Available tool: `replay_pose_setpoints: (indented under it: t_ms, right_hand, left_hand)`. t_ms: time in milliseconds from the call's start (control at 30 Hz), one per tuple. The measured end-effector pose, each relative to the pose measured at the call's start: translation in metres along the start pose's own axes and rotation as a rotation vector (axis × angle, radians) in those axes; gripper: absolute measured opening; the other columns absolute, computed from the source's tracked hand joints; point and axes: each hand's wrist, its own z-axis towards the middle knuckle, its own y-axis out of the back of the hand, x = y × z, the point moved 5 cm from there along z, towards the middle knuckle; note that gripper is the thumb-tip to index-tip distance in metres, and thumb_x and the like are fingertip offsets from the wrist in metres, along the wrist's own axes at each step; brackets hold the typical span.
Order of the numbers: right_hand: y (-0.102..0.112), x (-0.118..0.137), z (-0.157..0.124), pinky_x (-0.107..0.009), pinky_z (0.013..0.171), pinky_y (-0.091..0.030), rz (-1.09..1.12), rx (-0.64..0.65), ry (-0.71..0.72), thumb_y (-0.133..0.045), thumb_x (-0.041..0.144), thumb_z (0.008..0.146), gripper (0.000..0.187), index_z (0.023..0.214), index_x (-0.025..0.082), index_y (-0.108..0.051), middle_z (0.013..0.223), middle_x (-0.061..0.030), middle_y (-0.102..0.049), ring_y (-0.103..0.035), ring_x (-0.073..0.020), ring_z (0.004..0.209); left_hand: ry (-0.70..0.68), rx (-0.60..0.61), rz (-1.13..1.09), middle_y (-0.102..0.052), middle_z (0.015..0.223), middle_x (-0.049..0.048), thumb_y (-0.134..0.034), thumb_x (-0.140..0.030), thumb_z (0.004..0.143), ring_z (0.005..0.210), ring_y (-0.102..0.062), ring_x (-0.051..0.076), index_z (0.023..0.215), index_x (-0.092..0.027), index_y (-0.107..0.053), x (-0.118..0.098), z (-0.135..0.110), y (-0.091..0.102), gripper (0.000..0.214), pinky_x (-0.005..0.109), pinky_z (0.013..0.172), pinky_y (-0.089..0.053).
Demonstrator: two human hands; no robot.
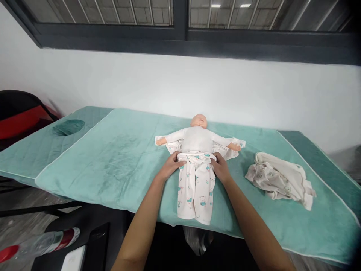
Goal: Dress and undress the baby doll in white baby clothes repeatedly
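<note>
A baby doll point(198, 139) lies on its back on the green covered bed point(135, 158), head toward the wall and arms spread. White printed pants point(195, 188) cover its lower body and legs. My left hand point(171, 165) grips the waistband on one side, thumb on top of the cloth. On the opposite side my right hand point(220, 167) pinches the same waistband. An opened printed shirt point(229, 151) is spread beneath the doll, around its arms. The doll's feet are hidden in the pant legs.
Crumpled white baby clothes point(282, 180) lie to the right on the bed. A face hole point(68, 127) is at the bed's left end. A plastic bottle point(42, 244) and a white device point(73, 259) rest on a black seat at lower left. A white wall point(126, 82) stands behind.
</note>
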Motion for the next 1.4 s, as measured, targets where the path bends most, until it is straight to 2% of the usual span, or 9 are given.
replay_pose_setpoints:
  t_ms: [133, 267, 433, 533, 633, 767, 900, 1167, 1400]
  right_hand:
    - [0.007, 0.01, -0.01, -0.028, 0.068, -0.037, 0.033, 0.238, 0.083, -0.063, 0.043, 0.085, 0.024, 0.078, 0.021, -0.056, 0.078, 0.0017, -0.05, -0.045, -0.016, 0.073]
    - [0.008, 0.019, -0.033, -0.032, 0.081, -0.04, -0.048, 0.433, 0.181, -0.078, 0.04, 0.072, 0.029, 0.072, 0.021, -0.057, 0.088, -0.0015, -0.058, -0.051, -0.0208, 0.087]
    - [0.002, 0.008, -0.057, -0.027, 0.059, -0.03, -0.096, 0.283, 0.016, -0.065, 0.026, 0.075, 0.031, 0.057, 0.021, -0.039, 0.058, 0.0044, -0.039, -0.037, -0.0137, 0.061]
    - [0.0, 0.007, -0.076, -0.026, 0.054, -0.028, -0.04, 0.192, -0.102, -0.059, 0.029, 0.079, 0.029, 0.059, 0.021, -0.04, 0.056, 0.0047, -0.038, -0.036, -0.0131, 0.058]
    - [0.0, 0.017, -0.102, -0.03, 0.065, -0.044, -0.019, 0.281, -0.092, -0.067, 0.036, 0.08, 0.018, 0.088, 0.021, -0.059, 0.079, 0.0007, -0.058, -0.052, -0.0181, 0.073]
    - [0.003, 0.029, -0.135, -0.047, 0.103, -0.044, -0.117, 0.389, 0.066, -0.089, 0.043, 0.06, 0.09, 0.136, 0.026, -0.043, 0.136, -0.0114, -0.049, -0.05, -0.0323, 0.125]
    - [-0.001, 0.028, -0.149, -0.057, 0.111, -0.037, -0.231, 0.336, 0.152, -0.094, 0.047, 0.046, 0.113, 0.14, 0.025, -0.034, 0.146, -0.0171, -0.037, -0.038, -0.0406, 0.138]
    - [-0.006, 0.044, -0.15, -0.048, 0.087, -0.05, -0.328, 0.309, 0.082, -0.082, 0.03, 0.061, 0.057, 0.11, 0.025, -0.053, 0.11, -0.0092, -0.062, -0.06, -0.0341, 0.104]
    - [-0.006, 0.051, -0.175, -0.033, 0.062, -0.042, -0.349, 0.31, -0.031, -0.06, 0.02, 0.068, 0.019, 0.083, 0.027, -0.049, 0.073, 0.0006, -0.06, -0.057, -0.0226, 0.067]
  left_hand:
    - [-0.031, 0.177, 0.169, -0.058, 0.111, 0.0045, -0.087, -0.044, 0.056, 0.106, -0.053, 0.025, 0.114, -0.02, -0.059, -0.014, -0.018, 0.003, 0.069, 0.033, 0.091, -0.043]
    - [-0.141, 0.151, 0.306, -0.056, 0.113, 0.0065, -0.082, -0.04, 0.066, 0.105, -0.053, 0.024, 0.088, -0.018, -0.062, -0.019, -0.032, 0.001, 0.037, 0.033, 0.093, -0.042]
    - [-0.125, -0.132, 0.418, -0.055, 0.074, -0.0007, -0.065, -0.026, 0.076, 0.073, -0.051, 0.016, 0.068, -0.019, -0.054, -0.002, -0.057, -0.007, 0.016, 0.029, 0.071, -0.04]
    - [-0.03, -0.255, 0.402, -0.058, 0.076, -0.0014, -0.063, -0.024, 0.077, 0.076, -0.055, 0.017, 0.082, -0.02, -0.06, 0.003, -0.078, -0.008, 0.007, 0.029, 0.073, -0.043]
    - [-0.045, -0.15, 0.34, -0.062, 0.118, 0.005, -0.069, -0.032, 0.08, 0.109, -0.058, 0.023, 0.122, -0.025, -0.057, -0.007, -0.1, -0.014, 0.043, 0.037, 0.096, -0.045]
    - [-0.075, 0.088, 0.471, -0.038, 0.15, 0.0096, -0.085, -0.044, 0.066, 0.139, -0.038, 0.032, 0.146, -0.033, -0.038, -0.026, -0.13, -0.023, 0.093, 0.047, 0.115, -0.034]
    - [-0.097, 0.29, 0.649, -0.018, 0.161, 0.0107, -0.09, -0.051, 0.053, 0.148, -0.022, 0.039, 0.156, -0.038, -0.018, -0.035, -0.146, -0.032, 0.127, 0.054, 0.117, -0.032]
    - [-0.136, 0.25, 0.742, -0.041, 0.148, 0.0101, -0.089, -0.051, 0.057, 0.136, -0.04, 0.037, 0.153, -0.038, -0.03, -0.042, -0.147, -0.039, 0.113, 0.052, 0.112, -0.038]
    - [-0.136, 0.21, 0.76, -0.065, 0.127, 0.0035, -0.068, -0.019, 0.075, 0.114, -0.059, 0.032, 0.136, -0.04, -0.052, -0.02, -0.181, -0.051, 0.066, 0.05, 0.102, -0.042]
